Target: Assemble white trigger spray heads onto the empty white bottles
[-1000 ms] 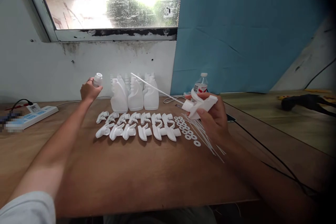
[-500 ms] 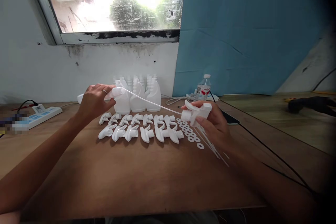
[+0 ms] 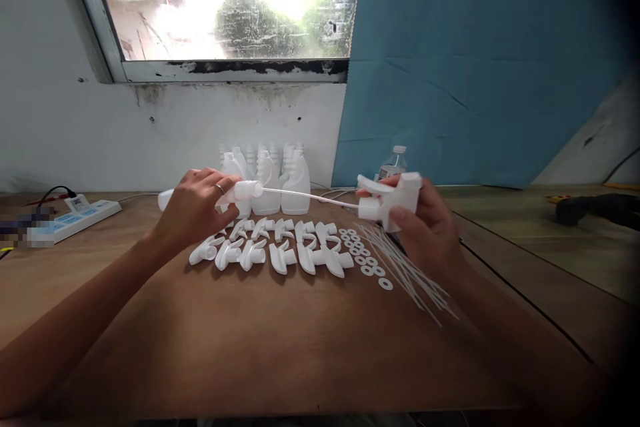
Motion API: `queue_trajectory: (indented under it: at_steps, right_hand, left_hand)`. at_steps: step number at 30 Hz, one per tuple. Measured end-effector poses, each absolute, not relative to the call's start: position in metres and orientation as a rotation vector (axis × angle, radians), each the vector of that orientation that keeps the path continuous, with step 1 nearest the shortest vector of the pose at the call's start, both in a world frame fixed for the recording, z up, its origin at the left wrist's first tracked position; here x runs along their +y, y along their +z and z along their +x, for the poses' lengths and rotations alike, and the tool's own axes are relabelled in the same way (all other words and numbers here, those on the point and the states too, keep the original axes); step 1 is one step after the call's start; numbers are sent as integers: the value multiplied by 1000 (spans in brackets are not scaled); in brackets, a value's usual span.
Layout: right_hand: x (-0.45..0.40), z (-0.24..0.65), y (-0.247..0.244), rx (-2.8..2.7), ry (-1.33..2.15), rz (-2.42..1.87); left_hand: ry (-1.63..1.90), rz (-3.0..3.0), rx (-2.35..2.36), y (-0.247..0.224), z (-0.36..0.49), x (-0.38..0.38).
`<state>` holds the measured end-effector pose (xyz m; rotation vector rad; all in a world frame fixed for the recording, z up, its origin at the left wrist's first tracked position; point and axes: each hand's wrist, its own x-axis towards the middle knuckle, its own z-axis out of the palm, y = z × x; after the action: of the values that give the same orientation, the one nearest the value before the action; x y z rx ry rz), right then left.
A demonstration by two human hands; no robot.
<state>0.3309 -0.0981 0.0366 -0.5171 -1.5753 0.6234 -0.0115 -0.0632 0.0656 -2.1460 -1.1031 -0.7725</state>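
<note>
My left hand [image 3: 200, 203] is closed around a white spray bottle [image 3: 249, 190] lying sideways in the air, its neck pointing right. The bottle's base shows left of the hand; the hand hides the rest. My right hand [image 3: 430, 227] grips a white trigger sprayer [image 3: 395, 203], its collar facing left. From that collar a thin white dip tube [image 3: 310, 197] stretches to the bottle's mouth, where its end appears to be inside. Below the hands, two rows of trigger sprayer heads [image 3: 283, 257] lie on the wooden table [image 3: 260, 347].
Several white bottles [image 3: 295, 183] stand against the wall. White ring washers [image 3: 367, 270] and loose dip tubes [image 3: 415, 273] lie at the right of the sprayer heads. A clear drink bottle [image 3: 397, 160] stands behind my right hand. A power strip [image 3: 75, 220] is at the left.
Bottle and sprayer have come closer together, and a shorter length of tube shows between them. The tube is straighter. My right hand has risen a little and the view has shifted slightly.
</note>
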Motion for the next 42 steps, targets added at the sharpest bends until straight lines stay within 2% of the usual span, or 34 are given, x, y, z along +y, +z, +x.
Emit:
queue_trajectory:
  at_steps: [7,12,19,24,30,36,42]
  right_hand:
    - [-115,323,107,-1548,560,-433]
    - [-114,301,129,-1718,536,-411]
    - [-89,278,124,-1959,742,-578]
    - [-84,273,113,-2068,800,-616]
    - [-80,271,99,-2006,807,-572]
    - [-78,265,85,-1901,787,-578]
    - [-77,258,76,-1835,801,-539]
  left_hand:
    - [-1041,-2527,-1101,77,20,-107]
    - [-1132,-2834,-1112,73,48,-114]
    - [-1225,-3253,-1230,58,71,-105]
    - [-1286,-3334,-1151,46,71,-96]
    - [-1081,-3456,-1000,67,53,-86]
    - [-1774,-3078,-802,120,42,-80]
    - [-1829,-2927,-914,121,69,-91]
